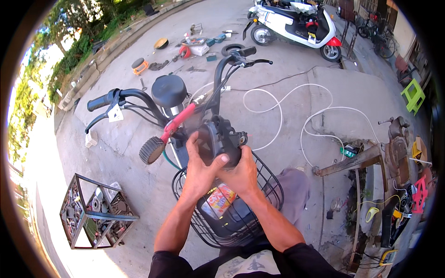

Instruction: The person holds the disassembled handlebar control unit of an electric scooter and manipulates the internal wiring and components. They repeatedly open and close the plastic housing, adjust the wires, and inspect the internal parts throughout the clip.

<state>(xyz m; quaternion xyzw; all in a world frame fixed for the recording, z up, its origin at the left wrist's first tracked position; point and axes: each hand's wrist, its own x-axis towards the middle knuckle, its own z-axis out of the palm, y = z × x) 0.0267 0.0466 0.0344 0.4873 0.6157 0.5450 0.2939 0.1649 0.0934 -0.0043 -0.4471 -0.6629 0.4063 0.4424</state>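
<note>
The black two-wheeler I stood over, with its raised handlebar [144, 99], could have swung or rolled if I leaned hard on it, since neither of my hands was on the grips. Below my wrists sat the wire basket [269, 171], where anything slipping from me might have dropped among its contents, or small pieces through its gaps. The dark housing [227, 134] was just above the basket's far side, between the bars, and both hands grasped it: my left hand [200, 173] from the left, thumb across its near face, my right hand [242, 170] from the right. Some of my fingers were hidden behind it — a lopsided squeeze could have twisted it or strained any wires at its back, though I couldn't see whether it was fastened. The red tool [180, 121] lay aslant just left of it, and a nudge might have knocked it down. As for markings, the far white scooter [301, 28] carried a label-like patch too distant to read; the orange, white and pink packet [221, 199] in the basket bore bold print; and the white tag [116, 113] hanging at the left grip — smallest of all — showed nothing legible.
</note>
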